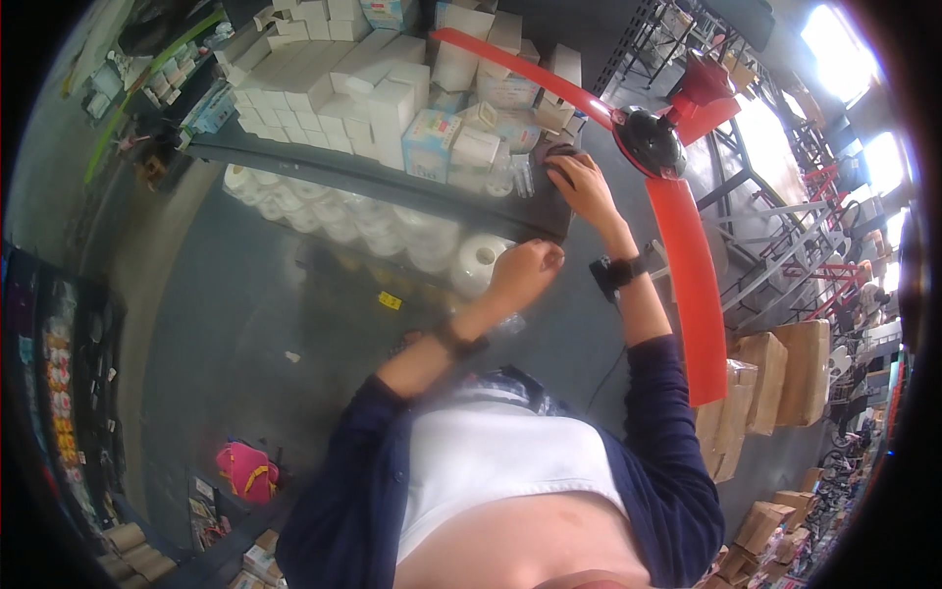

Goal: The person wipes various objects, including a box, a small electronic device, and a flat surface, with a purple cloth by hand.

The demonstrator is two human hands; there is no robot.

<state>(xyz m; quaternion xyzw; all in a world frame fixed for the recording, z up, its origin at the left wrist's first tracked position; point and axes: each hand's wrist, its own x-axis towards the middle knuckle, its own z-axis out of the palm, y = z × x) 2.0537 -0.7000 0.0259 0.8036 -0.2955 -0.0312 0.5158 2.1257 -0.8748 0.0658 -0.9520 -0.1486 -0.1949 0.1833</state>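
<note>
Dark shelf (pixel 324 169), grey floor (pixel 226 334) — left fingers (pixel 546 256) curled, right fingers (pixel 566 167) bent — any hold unclear.

Look at those red-orange blades (pixel 689 285) and that black hub (pixel 648 143)! White boxes (pixel 304 93), dark grey shelf (pixel 515 214), white rolls (pixel 424 239), navy sleeves (pixel 655 393), and a pink bag (pixel 241 467) trimmed yellow!

I'd call this a warehouse stockroom: white cartons (pixel 294 93) packed onto a dark shelf (pixel 324 162), white rolls (pixel 427 240) lined up below, and over here brown cardboard boxes (pixel 803 373) standing about on a hard grey floor (pixel 221 334).
</note>
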